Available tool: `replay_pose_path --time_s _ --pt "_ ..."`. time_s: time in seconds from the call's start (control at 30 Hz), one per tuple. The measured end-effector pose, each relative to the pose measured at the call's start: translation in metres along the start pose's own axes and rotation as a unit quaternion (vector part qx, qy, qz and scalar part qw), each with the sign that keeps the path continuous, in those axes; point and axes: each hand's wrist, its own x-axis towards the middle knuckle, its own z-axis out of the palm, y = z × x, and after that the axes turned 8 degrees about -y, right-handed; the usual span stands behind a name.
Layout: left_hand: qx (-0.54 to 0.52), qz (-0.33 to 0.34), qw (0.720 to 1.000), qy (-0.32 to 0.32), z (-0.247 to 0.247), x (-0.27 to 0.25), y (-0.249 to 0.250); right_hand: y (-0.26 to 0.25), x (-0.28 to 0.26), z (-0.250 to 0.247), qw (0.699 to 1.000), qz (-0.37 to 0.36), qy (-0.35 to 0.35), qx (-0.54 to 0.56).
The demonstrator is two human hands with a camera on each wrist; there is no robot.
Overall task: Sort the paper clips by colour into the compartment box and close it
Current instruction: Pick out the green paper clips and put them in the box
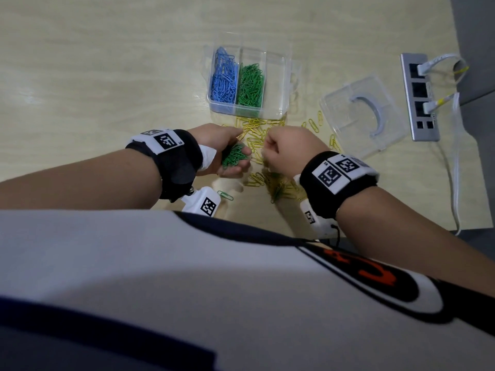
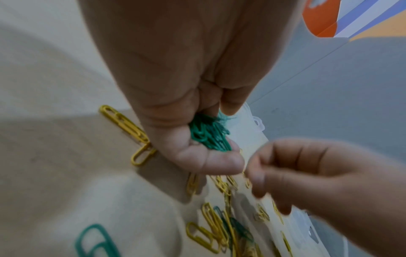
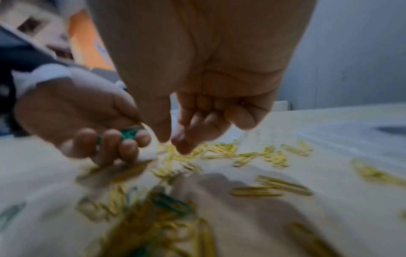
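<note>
The clear compartment box (image 1: 277, 62) stands open on the table, with blue clips (image 1: 223, 79) in its left compartment and green clips (image 1: 251, 85) in the middle one. My left hand (image 1: 235, 170) lies palm up in front of it, curled round a bunch of green clips (image 1: 234, 156) (image 2: 208, 137). My right hand (image 1: 286, 153) (image 3: 175, 140) hovers beside it above the scattered yellow clips (image 1: 255, 128), fingers curled, thumb and forefinger close together with nothing seen between them. A few green clips (image 1: 278, 190) lie mixed into the near yellow pile. One green clip (image 1: 225, 195) lies alone.
The box's clear lid (image 1: 361, 116) lies flat to the right of the box. Beyond it, a grey power strip (image 1: 420, 97) with white cables (image 1: 455, 170) runs along the table's right edge. The left half of the table is bare wood.
</note>
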Motion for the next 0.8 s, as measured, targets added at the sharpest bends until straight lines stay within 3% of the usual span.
replay_pose_path --time_s 0.1,0.33,0.47,0.53,0.6,0.7,0.8 --pt "-0.017 0.001 1.0 0.008 -0.003 0.001 -0.001 0.01 -0.003 0.005 0.988 0.045 -0.094 -0.112" --pt "0.002 0.011 1.0 0.011 -0.003 -0.001 0.001 0.01 -0.003 0.013 0.985 0.036 -0.069 -0.153" --pt "0.017 0.018 1.0 -0.003 -0.001 -0.004 0.001 0.01 -0.007 0.005 0.999 0.035 -0.012 -0.034" --pt "0.024 0.014 1.0 -0.011 0.0 -0.003 0.0 0.001 -0.009 -0.002 0.997 -0.007 0.033 0.064" --pt "0.017 0.007 1.0 -0.01 0.002 -0.003 0.001 -0.011 -0.011 -0.007 0.992 -0.049 0.03 0.116" --pt "0.01 0.005 1.0 -0.003 0.006 -0.005 0.003 -0.016 -0.012 -0.009 0.991 -0.058 0.024 0.116" --pt "0.028 0.01 1.0 -0.008 0.005 -0.006 0.003 0.001 -0.01 -0.01 0.998 0.018 0.011 0.067"
